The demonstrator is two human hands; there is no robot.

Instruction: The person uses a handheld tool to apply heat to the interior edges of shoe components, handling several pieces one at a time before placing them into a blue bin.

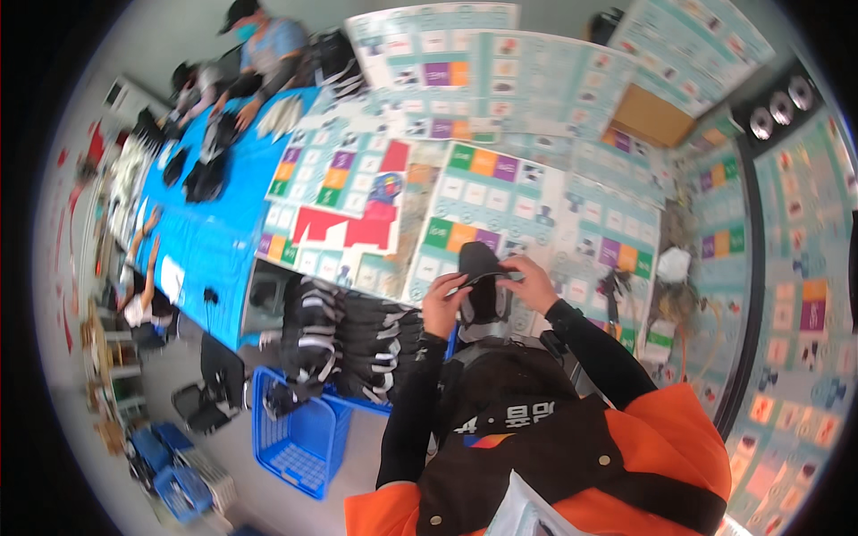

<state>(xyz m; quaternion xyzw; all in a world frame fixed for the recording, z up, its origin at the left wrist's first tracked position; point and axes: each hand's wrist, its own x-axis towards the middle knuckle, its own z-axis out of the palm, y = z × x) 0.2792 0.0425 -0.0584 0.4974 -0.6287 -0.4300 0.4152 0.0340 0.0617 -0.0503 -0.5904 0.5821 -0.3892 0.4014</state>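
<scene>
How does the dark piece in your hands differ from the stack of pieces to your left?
The dark piece is single, lifted off the table and gripped by the left hand and right hand; the stack is many pieces, lying untouched in overlapping rows. The held piece is bent open at its top; the stacked ones lie flat. The stack hangs over a blue basket; the held one is above the printed sheets. Both look black with pale trim.

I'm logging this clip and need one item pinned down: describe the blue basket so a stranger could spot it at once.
Start at the long table covered in printed sheets and go to its near edge, where a stack of black pieces hangs over. The blue basket sits on the floor right below that stack. It is the only open, lattice-walled bright blue crate there, left of the orange jacket.
</scene>
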